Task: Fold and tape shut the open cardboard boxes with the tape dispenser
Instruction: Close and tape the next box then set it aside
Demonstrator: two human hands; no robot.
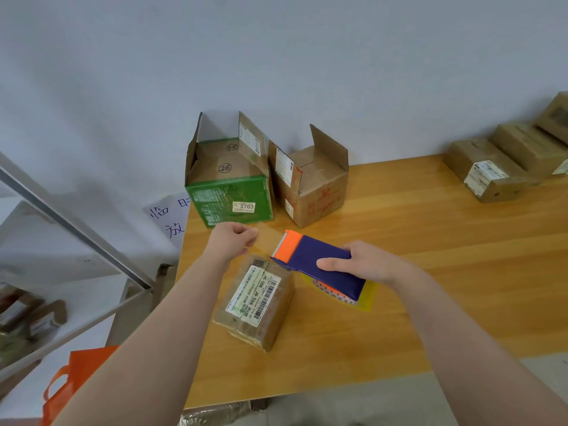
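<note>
Head view: our right hand [365, 265] grips the dispenser [316, 265], blue with an orange nose, held just above the bench [430, 272] near its left edge. Our left hand [236, 241] has its fingers curled and seems to pinch the end of a clear tape strip [267, 241] that runs to the dispenser's nose. Under the strip a small box [256, 299], labelled and closed, lies near the front left corner. At the far left corner a green box [227, 179] stands open, with a brown box [310, 186] just beside it, one flap up. Closed boxes [488, 170] sit along the far right edge. An orange bag [76, 379] sits below the left edge.
</note>
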